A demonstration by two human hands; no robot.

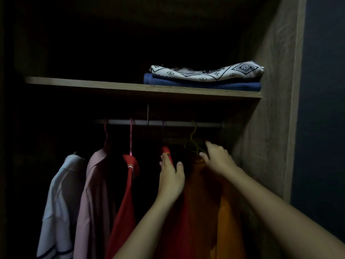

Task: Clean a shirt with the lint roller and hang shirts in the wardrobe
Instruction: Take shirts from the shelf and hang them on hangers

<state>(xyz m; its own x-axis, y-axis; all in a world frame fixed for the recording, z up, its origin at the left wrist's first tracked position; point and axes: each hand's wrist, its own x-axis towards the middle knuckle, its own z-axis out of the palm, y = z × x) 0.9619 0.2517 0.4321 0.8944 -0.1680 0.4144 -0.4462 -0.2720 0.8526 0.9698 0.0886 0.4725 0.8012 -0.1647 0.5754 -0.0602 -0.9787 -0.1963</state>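
The orange shirt (224, 212) hangs on a yellow hanger (192, 141) from the wardrobe rail (168, 122), at five o'clock in your view. Your right hand (218, 159) is at the hanger's shoulder, its grip too dim to judge. At nine o'clock of it, your left hand (170, 178) lies straight-fingered against a red shirt (166, 151), gripping nothing

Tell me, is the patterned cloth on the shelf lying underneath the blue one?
No, the patterned cloth lies on top of the folded blue cloth on the shelf.
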